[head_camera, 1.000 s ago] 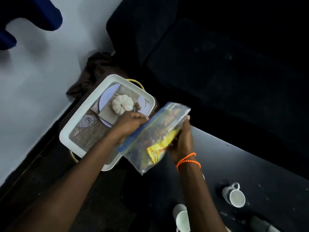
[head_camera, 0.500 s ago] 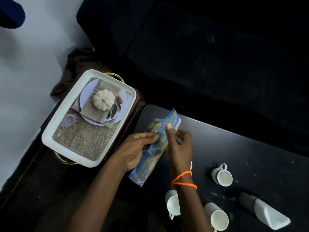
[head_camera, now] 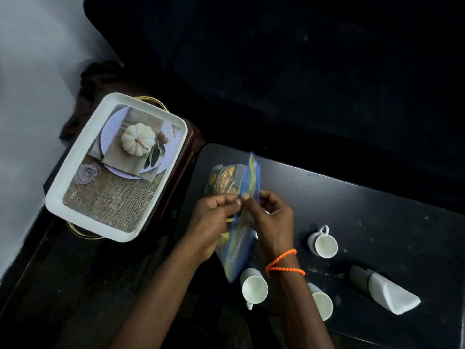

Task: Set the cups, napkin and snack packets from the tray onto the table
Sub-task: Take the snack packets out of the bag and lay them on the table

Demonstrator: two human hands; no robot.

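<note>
Both hands grip a clear zip bag (head_camera: pixel 242 238) with a blue seal, held edge-up over the left end of the black table (head_camera: pixel 377 210). My left hand (head_camera: pixel 211 222) pinches its left side and my right hand (head_camera: pixel 270 217) pinches the right side at the seal. Snack packets (head_camera: pixel 222 180), yellow and dark, show inside the bag. Three white cups stand on the table: one (head_camera: pixel 323 241) to the right, one (head_camera: pixel 254 285) near my right wrist, one (head_camera: pixel 322 302) beside it. A rolled white napkin (head_camera: pixel 392 294) in a dark ring lies at the right.
The white tray (head_camera: pixel 75 177) sits to the left on a dark stand with gold handles; its base bears a printed picture of a pumpkin and plate. A brown cloth (head_camera: pixel 100 74) lies behind it. A dark sofa (head_camera: pixel 302 71) fills the far side.
The bag has come from above the tray's edge to over the table's left end. Both hands now pinch it at the seal, thumbs close together.
</note>
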